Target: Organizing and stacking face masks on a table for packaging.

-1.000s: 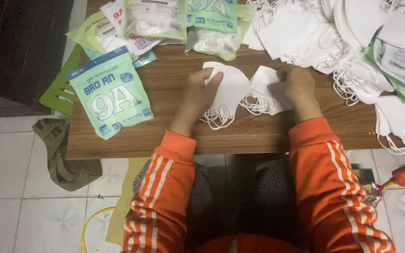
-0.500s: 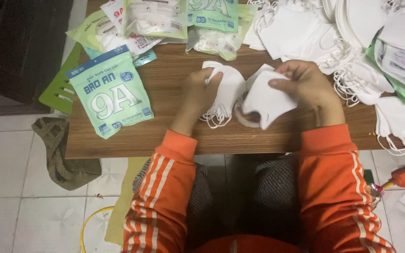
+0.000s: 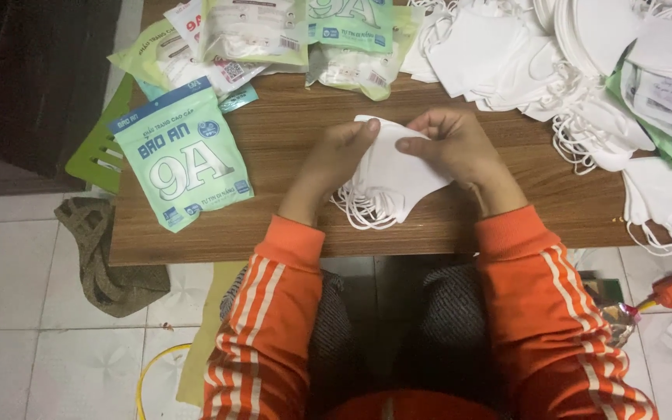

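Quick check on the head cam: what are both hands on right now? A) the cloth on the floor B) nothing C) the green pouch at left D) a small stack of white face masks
D: the left hand and right hand both grip a stack of white face masks over the wooden table; the green pouch lies untouched to the left.

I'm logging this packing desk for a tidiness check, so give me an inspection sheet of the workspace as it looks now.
Surface: wooden table, brown, crowded along the back.
Job's things: small stack of white face masks held flat between both hands, ear loops hanging toward the near edge.
Clutter: green mask pouch at left; more pouches behind; loose mask pile at right.
Grippers: left hand and right hand both gripping the stack.
Cables: yellow cord on the floor.
Surroundings: tiled floor, rag, green plastic stool.
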